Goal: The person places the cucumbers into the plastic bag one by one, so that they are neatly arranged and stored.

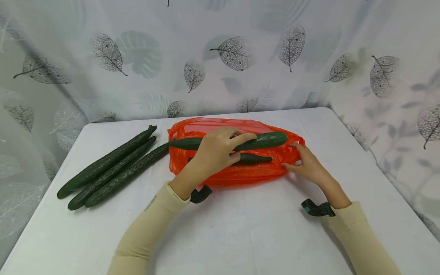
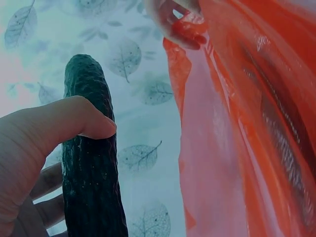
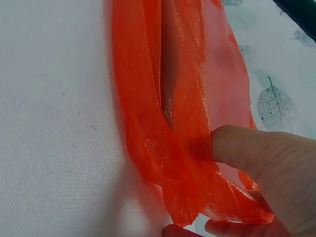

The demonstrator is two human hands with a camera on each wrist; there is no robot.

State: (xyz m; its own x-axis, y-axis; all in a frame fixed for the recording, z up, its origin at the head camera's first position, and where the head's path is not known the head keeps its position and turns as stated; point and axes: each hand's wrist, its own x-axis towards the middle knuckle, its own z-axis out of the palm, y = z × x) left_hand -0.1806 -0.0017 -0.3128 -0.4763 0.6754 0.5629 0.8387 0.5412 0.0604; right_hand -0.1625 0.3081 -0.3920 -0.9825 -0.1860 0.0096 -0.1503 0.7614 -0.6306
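A long dark green cucumber [image 1: 266, 140] is gripped by my left hand [image 1: 218, 148], held level above a red plastic bag [image 1: 237, 180]. In the left wrist view the thumb lies across this cucumber [image 2: 93, 182], with fingers behind it. Inside the open bag lies another cucumber [image 1: 254, 159], partly hidden by the left hand. At the bag's right end, my right hand [image 1: 311, 166] pinches the thin plastic; the right wrist view shows its thumb [image 3: 232, 145] on the bag [image 3: 185, 128] and fingers behind the edge.
On the left of the white table [image 1: 247, 229], several cucumbers [image 1: 106, 160] lie side by side at a slant. A leaf-printed curtain [image 1: 144, 84] hangs behind the table. Each wrist wears a small black camera mount [image 1: 317, 209].
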